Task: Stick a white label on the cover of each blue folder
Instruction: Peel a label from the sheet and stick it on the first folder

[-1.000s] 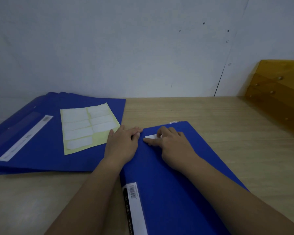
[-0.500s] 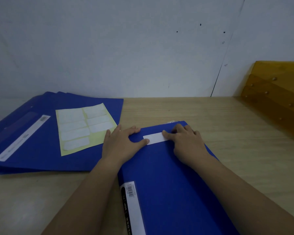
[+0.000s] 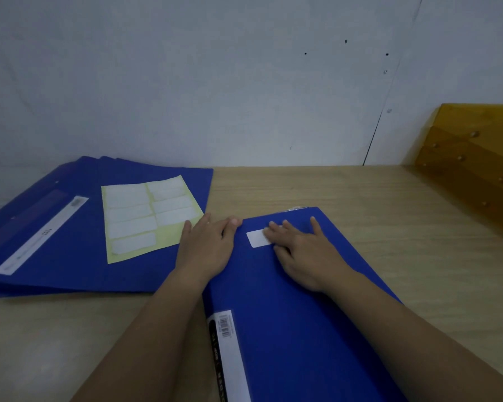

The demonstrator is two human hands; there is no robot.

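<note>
Blue folder (image 3: 288, 314) lies flat on the surface (image 3: 346, 192), long axis running near-to-far, tilted right. White label (image 3: 256, 238) sits crosswise near its far end. Right hand (image 3: 302, 250) presses flat fingers on the label; left hand (image 3: 206, 248) rests spread at the folder's left edge. Label sheet (image 3: 148, 216) lies atop the folder stack (image 3: 70, 256).

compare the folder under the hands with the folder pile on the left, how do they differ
The near folder lies alone; the folder pile holds several, fanned at the back. The near folder carries a stuck white label under the right hand; the pile's top cover carries a label sheet. Both are blue with white spine strips.
</note>
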